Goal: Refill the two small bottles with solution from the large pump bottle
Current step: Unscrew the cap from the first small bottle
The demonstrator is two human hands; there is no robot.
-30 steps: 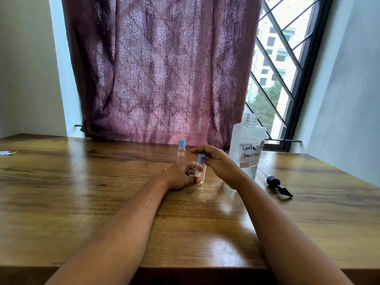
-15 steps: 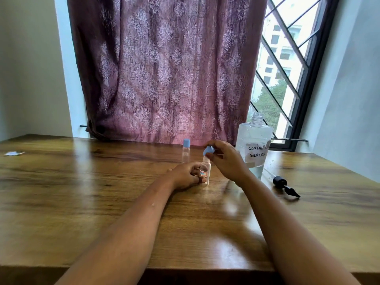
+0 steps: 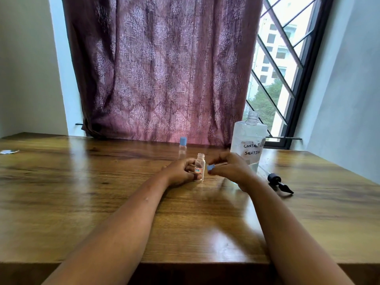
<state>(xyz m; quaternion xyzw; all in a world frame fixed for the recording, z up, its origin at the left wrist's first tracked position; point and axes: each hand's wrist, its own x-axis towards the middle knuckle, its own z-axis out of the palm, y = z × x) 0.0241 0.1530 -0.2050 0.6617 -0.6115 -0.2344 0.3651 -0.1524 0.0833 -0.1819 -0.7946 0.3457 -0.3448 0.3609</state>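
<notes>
At a wooden table (image 3: 82,192) by a curtained window, I am watching through the head camera from my remote desk as two bare hands are working at the middle of the tabletop. The left hand (image 3: 181,171) is wrapping its fingers and thumb around the near small bottle (image 3: 199,168). That bottle is standing upright on the wood, its threaded neck showing open and a small red-and-blue label facing me. The right hand (image 3: 230,171) is pinching the blue cap (image 3: 211,167) between thumb and fingertips, holding it just beside the bottle's right side, level with the label and below the neck. Whether cap and bottle are touching I cannot tell. The hands are sitting close together, with only bottle and cap between them.

Just behind the left hand, the second small bottle (image 3: 182,148) is standing upright toward the curtain, wearing its own blue cap. Behind the right hand, the large bottle (image 3: 247,145) is standing upright with its neck open. The hand is partly hiding its handwritten label, which is showing the letters "CONTA" and "SOLUTI". The black pump head (image 3: 279,183) is lying on its side on the table just right of that bottle, a pale tube running back toward the bottle's base.

A patterned maroon curtain (image 3: 160,68) is hanging across the back, a barred window (image 3: 277,68) is letting in daylight at the right, and a small pale scrap (image 3: 9,151) is lying at the table's far left edge.
</notes>
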